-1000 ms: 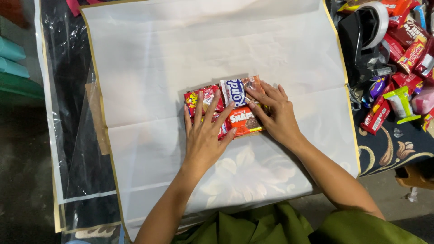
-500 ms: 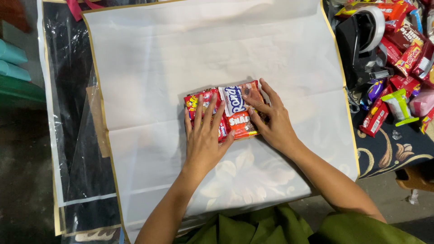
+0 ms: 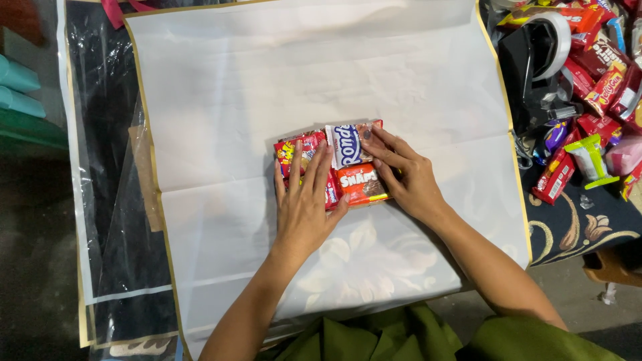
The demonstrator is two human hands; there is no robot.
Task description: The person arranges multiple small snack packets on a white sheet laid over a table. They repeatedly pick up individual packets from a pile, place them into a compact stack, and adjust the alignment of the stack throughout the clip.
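A small cluster of snack packets point(image 3: 348, 160), red, orange and blue-and-white, lies in the middle of a large white sheet of wrapping paper point(image 3: 267, 80). My left hand point(image 3: 304, 207) rests flat on the left packets, fingers spread and pointing away from me. My right hand point(image 3: 404, 174) lies over the right side of the cluster, its fingertips pressing on the blue-and-white packet. Both hands press the packets down against the paper; neither lifts anything.
A pile of assorted snack packets point(image 3: 588, 80) and a black tape dispenser point(image 3: 535, 60) sit at the right, on a dark patterned cloth point(image 3: 582, 234). Clear plastic film point(image 3: 107, 200) lies under the paper's left edge. Teal rolls point(image 3: 20, 87) are at far left.
The packets and both hands have shifted slightly up and to the right on the paper. The hands keep the same pressing pose.
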